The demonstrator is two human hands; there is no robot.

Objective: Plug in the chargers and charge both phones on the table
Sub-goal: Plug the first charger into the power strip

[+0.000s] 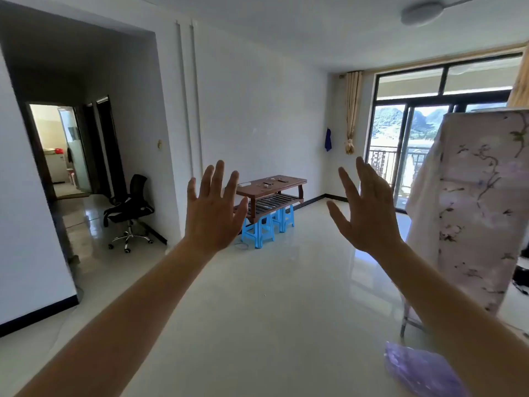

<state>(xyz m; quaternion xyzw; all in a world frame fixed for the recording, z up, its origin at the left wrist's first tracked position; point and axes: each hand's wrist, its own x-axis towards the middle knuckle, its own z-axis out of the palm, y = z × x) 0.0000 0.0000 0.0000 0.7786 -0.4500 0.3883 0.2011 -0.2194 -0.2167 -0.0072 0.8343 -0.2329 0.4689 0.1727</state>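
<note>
Wooden table (286, 188) far beyond spread fingers (219, 179), both hands empty.

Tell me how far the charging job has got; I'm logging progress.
Nothing looks done yet. Both hands, left and right, are raised, open and empty, far from the wooden table across the room. Small items and cables lie on its top, too small to identify. Everything is left: walking over, plugging in chargers, connecting both phones.

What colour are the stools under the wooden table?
The stools are bright blue, seen in the head view, standing under the brown table.
</note>
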